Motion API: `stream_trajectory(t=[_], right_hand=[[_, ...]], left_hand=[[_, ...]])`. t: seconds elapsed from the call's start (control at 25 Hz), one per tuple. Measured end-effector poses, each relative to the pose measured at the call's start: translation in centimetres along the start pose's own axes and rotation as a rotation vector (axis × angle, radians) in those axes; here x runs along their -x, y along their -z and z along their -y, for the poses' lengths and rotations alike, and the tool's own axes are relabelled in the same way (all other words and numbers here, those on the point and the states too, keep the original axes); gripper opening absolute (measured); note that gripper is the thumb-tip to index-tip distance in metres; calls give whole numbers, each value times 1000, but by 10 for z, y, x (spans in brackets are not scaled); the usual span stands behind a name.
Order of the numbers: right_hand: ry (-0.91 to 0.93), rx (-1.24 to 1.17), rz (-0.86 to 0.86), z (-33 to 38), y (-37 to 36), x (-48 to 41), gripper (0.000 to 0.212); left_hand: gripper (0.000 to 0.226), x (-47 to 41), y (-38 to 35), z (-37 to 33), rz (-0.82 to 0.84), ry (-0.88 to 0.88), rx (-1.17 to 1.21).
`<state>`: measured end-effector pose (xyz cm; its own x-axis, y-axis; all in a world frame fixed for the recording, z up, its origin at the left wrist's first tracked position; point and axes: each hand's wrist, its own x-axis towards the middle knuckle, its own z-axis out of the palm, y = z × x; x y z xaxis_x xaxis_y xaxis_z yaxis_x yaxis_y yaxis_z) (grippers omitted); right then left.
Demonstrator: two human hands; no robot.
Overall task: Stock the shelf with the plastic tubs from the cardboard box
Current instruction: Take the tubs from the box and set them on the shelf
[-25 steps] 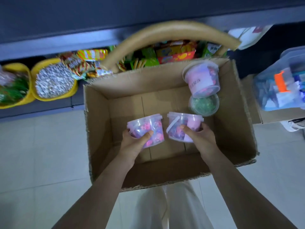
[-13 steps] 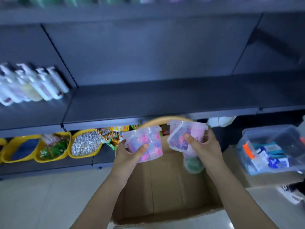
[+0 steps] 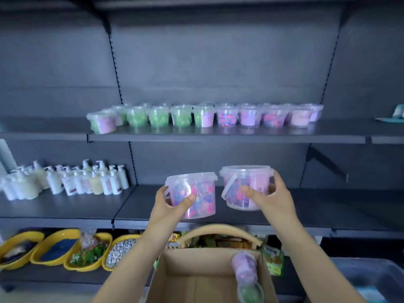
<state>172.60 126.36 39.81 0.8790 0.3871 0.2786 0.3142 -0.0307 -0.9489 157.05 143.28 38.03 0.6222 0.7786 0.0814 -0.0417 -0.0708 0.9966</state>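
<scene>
Left tub (image 3: 202,193) clasped by left grip (image 3: 169,206), right tub (image 3: 247,178) by right grip (image 3: 272,200), arms outstretched.

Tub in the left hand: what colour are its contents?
Mixed pink, purple and blue pieces inside the clear tub held by the left hand; seen in the head view.

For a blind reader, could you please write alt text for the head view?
The left hand holds the left tub and the right hand the right tub, both clear with pink contents, before dark shelves. A row of tubs lines the upper shelf; the cardboard box below holds two more tubs.
</scene>
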Motion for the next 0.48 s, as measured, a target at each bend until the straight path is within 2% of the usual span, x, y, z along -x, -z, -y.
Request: stream_trajectory(t=[0.08, 0.2, 0.48], right_hand=[[27, -6, -12, 16, 10, -3, 71], [50, -26, -29, 35, 15, -19, 74], [78, -23, -113, 39, 15, -91, 81]], left_hand=[[81, 5, -5, -19, -11, -20, -19], [74, -3, -16, -41, -9, -68, -40], [76, -89, -53, -57, 56, -149, -23]])
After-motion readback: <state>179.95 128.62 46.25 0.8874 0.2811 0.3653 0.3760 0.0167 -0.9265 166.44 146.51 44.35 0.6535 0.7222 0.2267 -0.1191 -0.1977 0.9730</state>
